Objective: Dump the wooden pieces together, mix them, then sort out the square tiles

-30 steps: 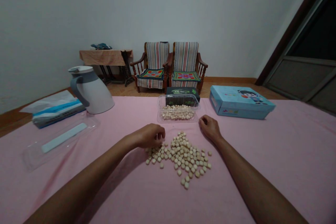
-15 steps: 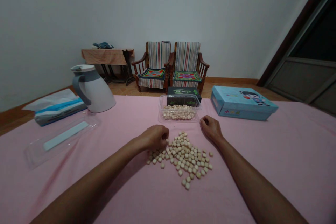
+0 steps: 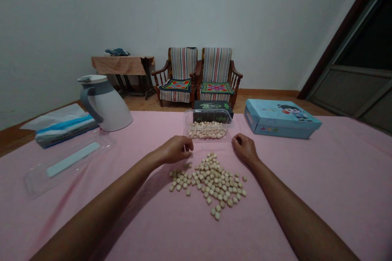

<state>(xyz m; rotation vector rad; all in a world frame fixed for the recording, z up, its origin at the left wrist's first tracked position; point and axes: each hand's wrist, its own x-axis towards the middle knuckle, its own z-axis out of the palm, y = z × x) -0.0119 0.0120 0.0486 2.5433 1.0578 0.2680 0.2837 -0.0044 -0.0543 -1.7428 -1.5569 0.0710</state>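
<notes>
Many small pale wooden cubes (image 3: 216, 179) lie spread on the pink tablecloth (image 3: 183, 236). Just above the upper left of the pile is my left hand (image 3: 176, 149), fingers curled, thumb and fingertips a little apart; nothing shows between them. My right hand (image 3: 245, 147) rests on the cloth right of the pile, its fingers curled closed; anything inside is hidden. Beyond both hands stands a clear plastic container (image 3: 208, 130), partly filled with similar cubes, near my right fingertips.
A black box (image 3: 213, 107) stands behind the container. To the right lies a light blue box (image 3: 280, 118). At the left are a white and grey jug (image 3: 110, 108), a tissue pack (image 3: 65, 130) and a clear plastic lid (image 3: 72, 161). Two chairs stand beyond the table.
My left hand has lifted away from the cubes, up and slightly left, and its fingers have opened a little. More cubes show where it was. My right hand stays in place.
</notes>
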